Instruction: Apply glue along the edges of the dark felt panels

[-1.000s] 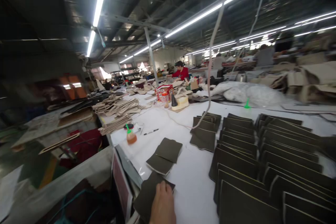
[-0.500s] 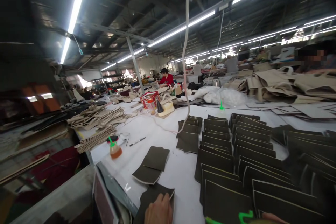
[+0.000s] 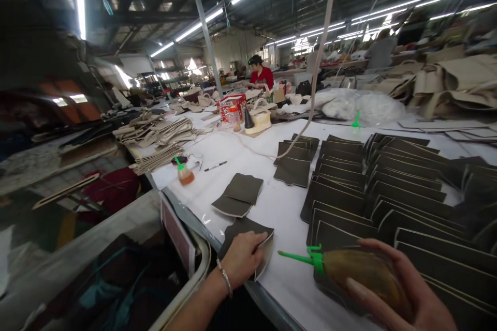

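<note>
My left hand (image 3: 244,256), with a bracelet on the wrist, grips a dark grey-brown panel (image 3: 243,226) at the table's near edge. Index finger and thumb are at its right side, where a pale curled edge shows. My right hand (image 3: 404,289) is wrapped round a squeeze bottle (image 3: 361,274) of amber-brown liquid, tilted on its side. Its green nozzle (image 3: 298,257) points left toward that panel, a short way apart from it. Just beyond my left hand, two overlapping dark panels (image 3: 238,194) lie flat.
Overlapping rows of dark panels (image 3: 337,194) cover the table's right side. A second green-tipped bottle (image 3: 185,173) and a pen (image 3: 215,166) lie left. A hose (image 3: 316,62) hangs down to the table. Beige pieces (image 3: 163,134) are stacked behind; a person in red (image 3: 262,75) sits farther off.
The view has tilted down and shifted left. My right hand has come into view from the lower right with the squeeze bottle. My left hand remains on the same panel.
</note>
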Demonstrator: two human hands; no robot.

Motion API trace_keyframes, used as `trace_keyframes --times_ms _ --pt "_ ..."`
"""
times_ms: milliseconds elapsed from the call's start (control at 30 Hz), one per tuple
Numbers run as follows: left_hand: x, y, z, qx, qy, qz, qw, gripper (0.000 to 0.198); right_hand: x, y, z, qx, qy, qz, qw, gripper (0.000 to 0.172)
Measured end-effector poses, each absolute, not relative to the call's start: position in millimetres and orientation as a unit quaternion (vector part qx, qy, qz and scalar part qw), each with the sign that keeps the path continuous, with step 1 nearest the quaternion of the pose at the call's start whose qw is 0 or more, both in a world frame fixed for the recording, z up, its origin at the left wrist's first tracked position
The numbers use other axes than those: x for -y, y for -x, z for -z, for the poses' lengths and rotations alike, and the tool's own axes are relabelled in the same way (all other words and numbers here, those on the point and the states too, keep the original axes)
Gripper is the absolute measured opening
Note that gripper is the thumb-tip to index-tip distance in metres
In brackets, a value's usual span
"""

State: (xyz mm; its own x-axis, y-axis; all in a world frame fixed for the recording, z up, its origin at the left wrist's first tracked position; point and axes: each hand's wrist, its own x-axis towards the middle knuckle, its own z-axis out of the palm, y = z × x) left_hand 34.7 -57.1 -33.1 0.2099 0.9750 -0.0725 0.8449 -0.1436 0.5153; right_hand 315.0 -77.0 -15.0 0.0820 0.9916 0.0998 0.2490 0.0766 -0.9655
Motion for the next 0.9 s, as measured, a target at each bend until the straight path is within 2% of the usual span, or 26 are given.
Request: trace_keyframes --times_ms 167,333,567,767,900 --pt "56.2 -35.4 30.4 -0.617 -0.743 -0.124 0.229 0.045 67.1 -289.3 5.7 0.665 0.544 -0.288 0.423 0.057" --pt "54.8 -31.9 29.3 -0.617 -0.743 -0.104 0.239 0.055 59.2 -269.7 3.9 0.700 0.525 -0.270 0.402 0.052" --pt "52.9 -30.2 34.1 -0.623 -0.731 -0.112 0.255 0.056 41.1 -267.1 14.8 0.797 0.446 -0.162 0.374 0.046" --pt "53.0 -30.8 34.9 -0.628 -0.725 -0.108 0.259 0.054 38.9 -266.3 12.7 0.833 0.395 -0.151 0.356 0.037" --pt "52.9 -31.1 35.6 -0.632 -0.723 -0.107 0.258 0.052 38.4 -268.6 17.5 0.829 0.409 -0.155 0.349 0.039"
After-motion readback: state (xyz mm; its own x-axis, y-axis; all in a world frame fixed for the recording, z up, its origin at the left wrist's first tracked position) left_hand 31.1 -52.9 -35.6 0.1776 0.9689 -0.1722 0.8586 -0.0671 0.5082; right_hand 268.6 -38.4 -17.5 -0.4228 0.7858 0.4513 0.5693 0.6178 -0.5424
